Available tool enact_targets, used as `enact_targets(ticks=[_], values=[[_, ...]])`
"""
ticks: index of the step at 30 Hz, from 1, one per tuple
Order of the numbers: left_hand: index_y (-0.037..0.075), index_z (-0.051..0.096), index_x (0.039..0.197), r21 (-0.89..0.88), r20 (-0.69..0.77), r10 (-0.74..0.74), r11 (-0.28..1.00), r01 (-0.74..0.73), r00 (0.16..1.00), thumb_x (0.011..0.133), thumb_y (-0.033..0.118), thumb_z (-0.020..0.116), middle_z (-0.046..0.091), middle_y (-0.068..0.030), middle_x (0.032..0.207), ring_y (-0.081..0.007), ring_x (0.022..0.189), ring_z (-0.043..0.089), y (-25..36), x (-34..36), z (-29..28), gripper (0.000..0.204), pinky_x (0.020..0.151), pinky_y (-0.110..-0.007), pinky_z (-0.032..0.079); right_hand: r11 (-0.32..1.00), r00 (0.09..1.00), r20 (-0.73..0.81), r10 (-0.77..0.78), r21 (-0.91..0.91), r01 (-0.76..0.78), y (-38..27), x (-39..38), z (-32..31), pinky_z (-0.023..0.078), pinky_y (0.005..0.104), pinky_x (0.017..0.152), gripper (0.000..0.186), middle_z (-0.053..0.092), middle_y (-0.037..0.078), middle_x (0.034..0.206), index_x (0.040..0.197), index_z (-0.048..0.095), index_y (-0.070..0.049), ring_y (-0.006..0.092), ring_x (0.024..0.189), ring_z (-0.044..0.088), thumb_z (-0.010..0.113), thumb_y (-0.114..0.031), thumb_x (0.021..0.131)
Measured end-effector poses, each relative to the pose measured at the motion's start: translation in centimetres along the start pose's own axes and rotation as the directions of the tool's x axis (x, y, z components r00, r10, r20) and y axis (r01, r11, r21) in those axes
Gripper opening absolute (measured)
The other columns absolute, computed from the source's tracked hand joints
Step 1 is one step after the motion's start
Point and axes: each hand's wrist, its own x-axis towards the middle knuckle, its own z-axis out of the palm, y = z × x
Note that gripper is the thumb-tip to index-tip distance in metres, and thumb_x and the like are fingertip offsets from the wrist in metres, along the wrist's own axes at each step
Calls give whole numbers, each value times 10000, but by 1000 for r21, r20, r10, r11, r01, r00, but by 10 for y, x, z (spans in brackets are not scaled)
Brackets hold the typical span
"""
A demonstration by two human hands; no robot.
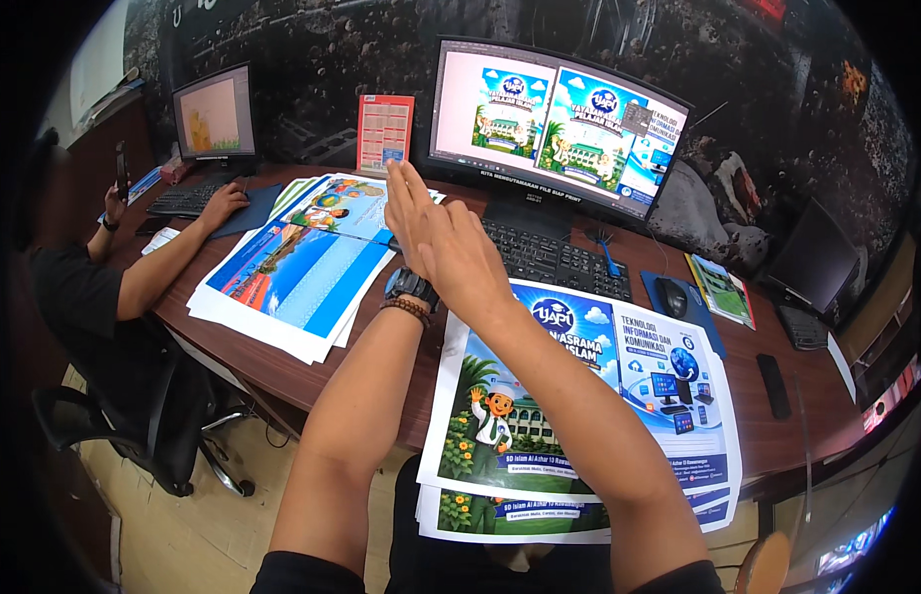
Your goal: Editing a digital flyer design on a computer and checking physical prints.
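Note:
My two hands meet in the air before the keyboard [535, 257]. My left hand [406, 208], with a black watch and beaded bracelet at the wrist, has straight fingers pointing upward. My right hand [460, 252] lies across it, fingers bent against it, partly hiding one another. Below my right forearm, large colour printed sheets [668, 416] with a cartoon pupil and a building are stacked at the desk's front. The monitor [560, 129] displays similar designs. Another pile of blue printed sheets [282, 277] is left of my hands.
At left a co-worker [79, 287] sits on a black chair, one hand on a mouse, another holding a phone, facing a second monitor [213, 109]. A red-bordered calendar [381, 129] stands behind. A mouse [671, 297], black phone [772, 386] and dark screen [812, 252] are at right.

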Motion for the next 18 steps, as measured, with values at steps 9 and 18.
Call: enact_targets(ticks=[9, 18], values=[[-59, 130, 1514, -33, 10, -13, 999, 14, 1000, 880, 305, 588, 131, -290, 1573, -413, 1464, 158, -13, 0, 3, 863, 1141, -530, 181, 998, 999, -28, -29, 46, 30, 5, 0, 0, 489, 440, 798, 297, 588, 183, 958, 1012, 546, -8, 379, 883, 581, 713, -119, 794], [-65, 159, 1503, -48, 71, -72, 996, 76, 995, 877, 310, 602, 188, -321, 1544, -425, 1440, 224, -12, 5, 8, 854, 1134, -496, 231, 988, 996, 54, 66, 133, -72, 18, -5, -3, 492, 430, 809, 288, 575, 168, 969, 994, 562, 6, 356, 921, 597, 726, -135, 804]])
